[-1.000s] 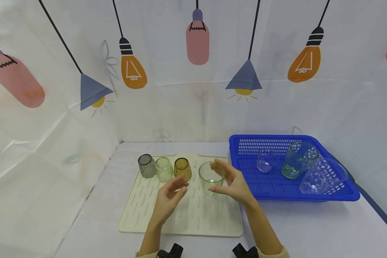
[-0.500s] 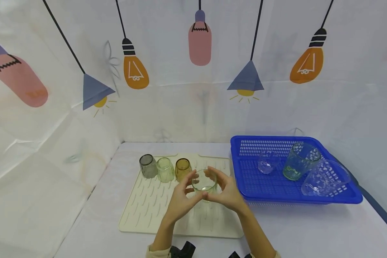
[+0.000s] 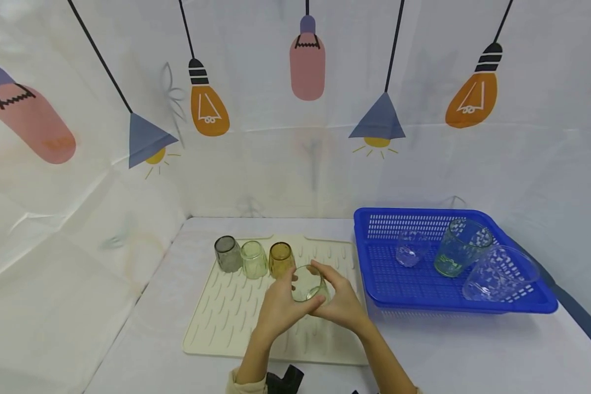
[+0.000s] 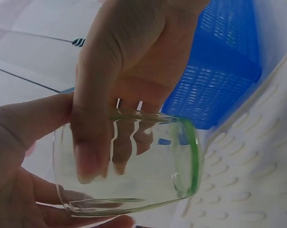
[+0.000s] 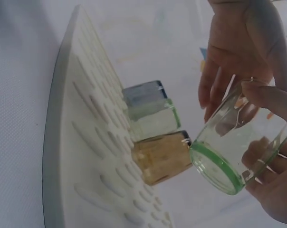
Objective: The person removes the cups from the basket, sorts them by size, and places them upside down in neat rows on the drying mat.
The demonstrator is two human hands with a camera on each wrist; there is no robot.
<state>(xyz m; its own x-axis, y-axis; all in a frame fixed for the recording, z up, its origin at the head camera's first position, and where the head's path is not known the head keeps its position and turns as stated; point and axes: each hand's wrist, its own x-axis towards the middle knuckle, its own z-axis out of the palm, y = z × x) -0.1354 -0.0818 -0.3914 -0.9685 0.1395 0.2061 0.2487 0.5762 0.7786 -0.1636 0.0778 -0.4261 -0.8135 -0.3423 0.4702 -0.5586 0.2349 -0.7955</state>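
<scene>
A clear, green-tinted drinking glass (image 3: 305, 284) is held between both hands above the drying mat (image 3: 236, 312), tilted. In the left wrist view the glass (image 4: 143, 175) has a thick green end facing the mat. My left hand (image 3: 279, 306) grips its left side, and my right hand (image 3: 342, 305) its right side, thumbs close together in front. Fingers of both hands show through the clear wall. At the mat's back left stand a grey glass (image 3: 227, 256), a light green glass (image 3: 253, 261) and an amber glass (image 3: 280, 258), the amber one nearest my left fingers.
Right of the mat stands a blue plastic basket (image 3: 381, 298). In it are a small clear glass (image 3: 411, 249), a larger green-tinted glass (image 3: 458, 249) and a wide clear glass (image 3: 497, 276), leaning. Behind the table hangs a white lamp-print sheet (image 3: 271, 164).
The left hand has come right to the glass and now grips it along with the right hand. The glass has come nearer the body and tilted. The glasses on the mat stay put.
</scene>
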